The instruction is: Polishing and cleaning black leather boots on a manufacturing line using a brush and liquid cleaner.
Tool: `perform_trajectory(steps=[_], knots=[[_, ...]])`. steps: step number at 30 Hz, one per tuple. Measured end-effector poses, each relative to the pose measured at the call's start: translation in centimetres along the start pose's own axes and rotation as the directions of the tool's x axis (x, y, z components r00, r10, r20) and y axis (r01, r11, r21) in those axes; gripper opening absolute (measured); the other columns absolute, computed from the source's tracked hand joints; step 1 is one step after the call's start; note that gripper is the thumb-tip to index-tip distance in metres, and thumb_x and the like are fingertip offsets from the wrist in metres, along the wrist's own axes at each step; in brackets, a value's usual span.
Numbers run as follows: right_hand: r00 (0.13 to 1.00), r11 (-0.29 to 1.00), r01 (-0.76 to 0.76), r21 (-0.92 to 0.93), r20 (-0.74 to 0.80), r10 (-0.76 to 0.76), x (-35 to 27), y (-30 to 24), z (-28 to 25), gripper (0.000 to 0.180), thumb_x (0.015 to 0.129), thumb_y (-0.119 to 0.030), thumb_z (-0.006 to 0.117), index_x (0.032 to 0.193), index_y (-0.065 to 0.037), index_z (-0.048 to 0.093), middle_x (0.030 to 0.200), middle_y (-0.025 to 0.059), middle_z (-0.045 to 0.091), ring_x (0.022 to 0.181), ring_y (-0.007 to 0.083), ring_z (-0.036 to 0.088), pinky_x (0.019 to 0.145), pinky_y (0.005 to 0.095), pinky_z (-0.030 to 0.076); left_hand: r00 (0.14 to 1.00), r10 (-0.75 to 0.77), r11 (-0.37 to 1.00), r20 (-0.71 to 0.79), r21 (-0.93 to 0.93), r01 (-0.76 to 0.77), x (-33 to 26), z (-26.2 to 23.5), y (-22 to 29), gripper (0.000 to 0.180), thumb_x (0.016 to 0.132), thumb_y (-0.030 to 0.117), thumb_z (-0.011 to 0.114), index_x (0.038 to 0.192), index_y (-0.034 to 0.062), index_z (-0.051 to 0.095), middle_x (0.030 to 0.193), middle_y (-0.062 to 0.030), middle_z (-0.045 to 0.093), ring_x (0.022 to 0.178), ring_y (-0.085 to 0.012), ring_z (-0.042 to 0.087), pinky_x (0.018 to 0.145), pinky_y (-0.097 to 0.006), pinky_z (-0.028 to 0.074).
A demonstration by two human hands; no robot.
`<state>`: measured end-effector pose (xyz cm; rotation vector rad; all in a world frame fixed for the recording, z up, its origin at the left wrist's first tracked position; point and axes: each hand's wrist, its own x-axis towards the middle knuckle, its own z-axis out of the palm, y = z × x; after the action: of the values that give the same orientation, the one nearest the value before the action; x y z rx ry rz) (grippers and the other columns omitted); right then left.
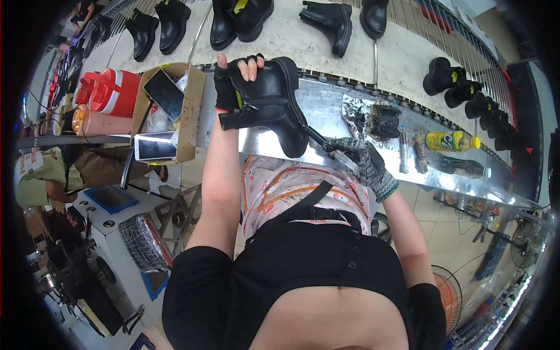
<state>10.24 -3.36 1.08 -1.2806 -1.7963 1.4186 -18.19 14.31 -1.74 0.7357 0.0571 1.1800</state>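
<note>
A black ankle boot [269, 104] with a side zip hangs over the metal work shelf, toe toward me and sole to the right. My left hand [226, 86], in a black glove with bare fingertips, grips it by the upper near the shaft opening. In a grey knitted glove, my right hand [373, 169] is closed around a slim tool with a dark tip [315, 136]. That tip meets or nearly meets the sole edge near the toe. A pale part of the tool shows between the fingers; its exact kind cannot be made out.
Black boots [329, 26] stand along the conveyor [280, 35] beyond the shelf. Left are a cardboard box [188, 125] with phones and a red jug [115, 91]. Right are a black-stained pad [385, 121], a yellow-labelled bottle [450, 141] and a dark bottle [461, 167].
</note>
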Motion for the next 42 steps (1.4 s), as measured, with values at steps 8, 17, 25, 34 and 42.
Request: perform_trajectory(steps=[8, 17, 25, 34, 42], knots=[[0.988, 0.982, -0.114, 0.149, -0.083, 0.127, -2.7, 1.0, 1.8, 0.032, 0.09, -0.017, 0.053, 0.115, 0.002, 0.059, 0.1, 0.0115, 0.067, 0.092, 0.0146, 0.062, 0.083, 0.0279, 0.048, 0.969, -0.065, 0.998, -0.237, 0.009, 0.069, 0.6, -3.0, 0.1, 0.077, 0.091, 0.062, 0.022, 0.057, 0.0017, 0.055, 0.066, -0.0106, 0.051, 0.092, -0.0253, 0.046, 0.093, -0.033, 0.033], [0.929, 0.286, -0.032, 0.958, -0.077, 0.361, -2.3, 6.6, 4.5, 0.089, 0.083, -0.072, 0.029, 0.121, 0.006, 0.048, 0.109, 0.0246, 0.059, 0.097, 0.0259, 0.061, 0.074, 0.0264, 0.054, 0.811, 0.512, 0.543, -0.281, 0.838, -0.052, 1.3, -5.9, -4.4, 0.057, 0.086, 0.059, 0.048, 0.087, 0.0038, 0.061, 0.077, -0.0058, 0.062, 0.07, -0.0181, 0.06, 0.064, -0.029, 0.046], [0.9, 0.377, 0.008, 0.926, -0.171, 0.401, -3.3, 5.4, 4.2, 0.09, 0.082, -0.076, 0.02, 0.118, 0.0, 0.053, 0.101, 0.0197, 0.063, 0.08, 0.0182, 0.064, 0.066, 0.0236, 0.053, 0.849, 0.513, 0.032, -0.128, 0.991, 0.13, 0.1, -4.2, -2.1, 0.054, 0.086, 0.059, 0.046, 0.087, 0.0076, 0.062, 0.079, -0.0081, 0.064, 0.074, -0.025, 0.062, 0.069, -0.033, 0.046], [0.816, 0.51, 0.008, 0.86, -0.301, 0.495, -3.3, 3.2, 3.4, 0.082, 0.087, -0.069, 0.02, 0.116, -0.001, 0.055, 0.097, 0.012, 0.064, 0.08, 0.0156, 0.063, 0.057, 0.0215, 0.05, 0.845, 0.508, -0.248, -0.166, 0.911, 0.328, -5.5, -0.8, -1.4, 0.078, 0.074, 0.068, 0.054, 0.113, 0.0012, 0.049, 0.087, -0.0176, 0.064, 0.079, -0.0359, 0.063, 0.065, -0.041, 0.048], [0.788, 0.641, 0.077, 0.764, -0.44, 0.43, -3.1, 3.8, 4.1, 0.04, 0.095, -0.034, 0.043, 0.114, -0.003, 0.059, 0.097, 0.0052, 0.066, 0.078, 0.0104, 0.061, 0.059, 0.0225, 0.048, 0.837, 0.51, -0.216, -0.199, 0.912, 0.348, -9.0, 4.6, -2.4, 0.081, 0.06, 0.067, 0.07, 0.105, 0.0032, 0.046, 0.075, -0.0113, 0.061, 0.067, -0.03, 0.063, 0.057, -0.037, 0.048]])
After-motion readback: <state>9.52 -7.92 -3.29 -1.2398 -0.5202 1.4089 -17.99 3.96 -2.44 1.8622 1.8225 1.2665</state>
